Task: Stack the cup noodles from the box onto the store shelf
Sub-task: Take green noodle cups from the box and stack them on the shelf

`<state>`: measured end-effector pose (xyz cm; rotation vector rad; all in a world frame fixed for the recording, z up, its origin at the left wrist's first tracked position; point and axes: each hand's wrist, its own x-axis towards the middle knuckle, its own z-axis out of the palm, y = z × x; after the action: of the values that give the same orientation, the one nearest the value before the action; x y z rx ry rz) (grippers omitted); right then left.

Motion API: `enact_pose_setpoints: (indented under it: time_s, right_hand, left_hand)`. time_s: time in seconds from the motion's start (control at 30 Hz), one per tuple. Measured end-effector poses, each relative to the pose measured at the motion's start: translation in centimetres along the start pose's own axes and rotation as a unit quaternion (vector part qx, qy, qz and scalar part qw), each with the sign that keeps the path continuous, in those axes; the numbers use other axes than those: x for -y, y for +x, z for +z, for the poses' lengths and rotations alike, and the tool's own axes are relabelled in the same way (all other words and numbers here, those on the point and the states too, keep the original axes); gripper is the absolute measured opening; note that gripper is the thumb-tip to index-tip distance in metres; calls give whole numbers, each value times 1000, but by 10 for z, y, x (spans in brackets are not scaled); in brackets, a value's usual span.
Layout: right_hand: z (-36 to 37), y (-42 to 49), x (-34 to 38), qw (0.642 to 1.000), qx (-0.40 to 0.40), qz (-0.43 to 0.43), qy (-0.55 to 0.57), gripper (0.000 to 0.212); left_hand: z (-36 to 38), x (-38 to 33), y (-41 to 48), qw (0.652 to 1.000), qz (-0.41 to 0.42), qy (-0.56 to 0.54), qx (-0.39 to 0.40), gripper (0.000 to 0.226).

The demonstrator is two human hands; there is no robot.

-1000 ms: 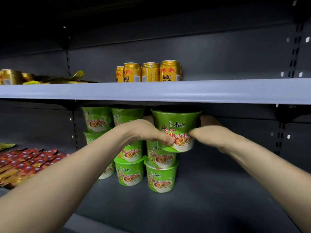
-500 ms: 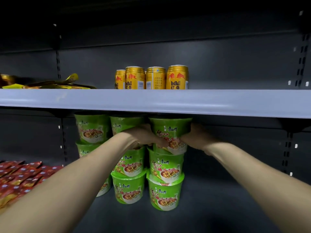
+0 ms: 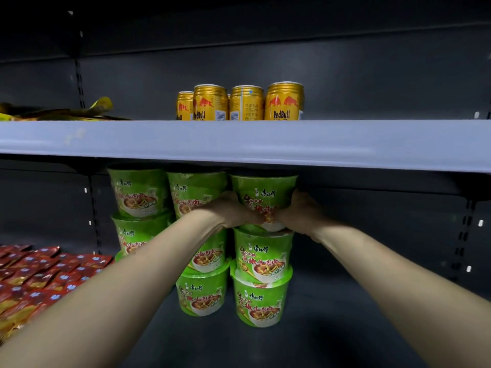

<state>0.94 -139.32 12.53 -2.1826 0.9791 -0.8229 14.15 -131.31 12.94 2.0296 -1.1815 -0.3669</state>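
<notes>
A green cup noodle (image 3: 263, 192) sits as the top cup of the right-hand stack, just under the grey shelf board (image 3: 239, 142). My left hand (image 3: 231, 211) grips its lower left side and my right hand (image 3: 300, 211) its lower right side. Two more green cups (image 3: 261, 256) stand below it on the dark lower shelf (image 3: 332, 328). Left of this stack are a middle stack (image 3: 199, 296) and a far-left stack (image 3: 138, 192), each three cups high, partly hidden by my left forearm. The box is out of view.
Several gold Red Bull cans (image 3: 284, 102) stand on the upper shelf, with yellow packets (image 3: 66, 112) to their left. Red snack packets (image 3: 39, 272) cover the lower shelf at the left. Dark shelf floor shows right of the stacks.
Both hands have carried the top cup deeper under the shelf board and lowered it onto the right stack. The camera has drawn closer to the shelf.
</notes>
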Motion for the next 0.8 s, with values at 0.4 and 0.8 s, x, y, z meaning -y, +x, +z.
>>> enact_pose_setpoints:
  time_s: [0.4, 0.8]
  right_hand:
    - [-12, -31, -11, 974, 134, -7, -183, 52]
    - [27, -23, -40, 962, 125, -4, -241, 60]
  left_hand:
    - [18, 27, -34, 990, -24, 139, -29, 75]
    - [64, 51, -15, 997, -79, 16, 22, 73]
